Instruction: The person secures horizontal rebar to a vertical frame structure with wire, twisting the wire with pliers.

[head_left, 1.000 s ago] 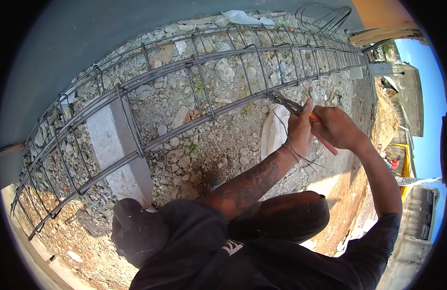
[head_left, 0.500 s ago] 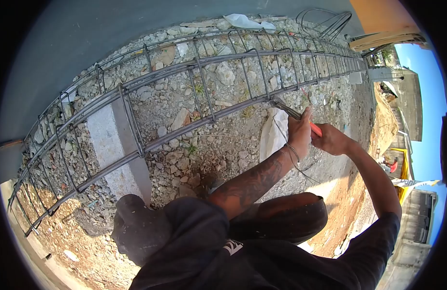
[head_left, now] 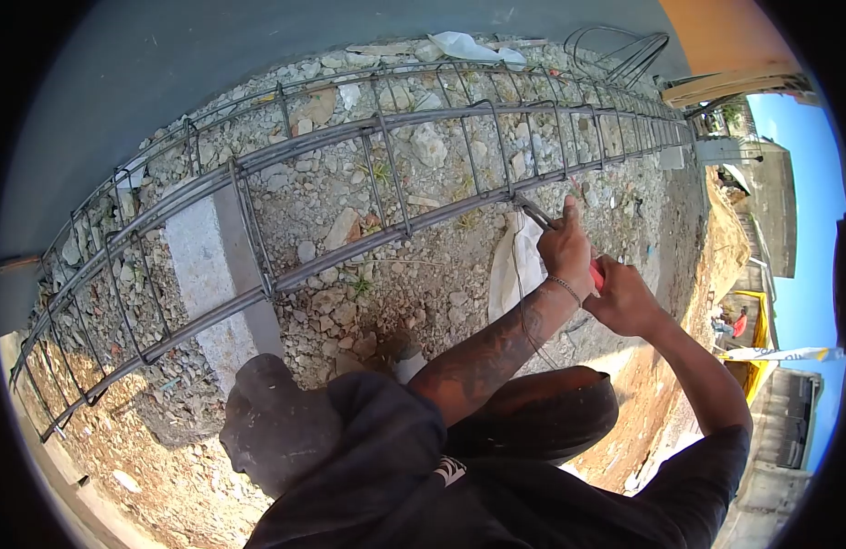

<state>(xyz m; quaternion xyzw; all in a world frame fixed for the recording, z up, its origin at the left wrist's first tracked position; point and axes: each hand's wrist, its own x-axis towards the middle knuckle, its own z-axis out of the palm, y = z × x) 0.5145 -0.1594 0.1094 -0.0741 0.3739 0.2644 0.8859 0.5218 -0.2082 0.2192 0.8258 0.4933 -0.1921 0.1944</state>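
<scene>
Left hand (head_left: 566, 249) clenches the pliers (head_left: 535, 214), nose on the cage (head_left: 331, 137) bar at 11 o'clock; right hand (head_left: 621, 299), at 4 o'clock, grips their red handle. Step judged: twisting wire (head_left: 519, 284) at a stirrup joint. Next move calls for steady rotation, wire taut.

Two hands (head_left: 567, 249) (head_left: 626, 298), one pliers (head_left: 535, 215), one rebar cage (head_left: 340, 256), one white sack (head_left: 514, 267).

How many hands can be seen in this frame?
2. The left hand wraps the pliers just behind their head at the rebar cage; the right hand holds the red handles behind it. A distant person's hands are too small to tell.
</scene>
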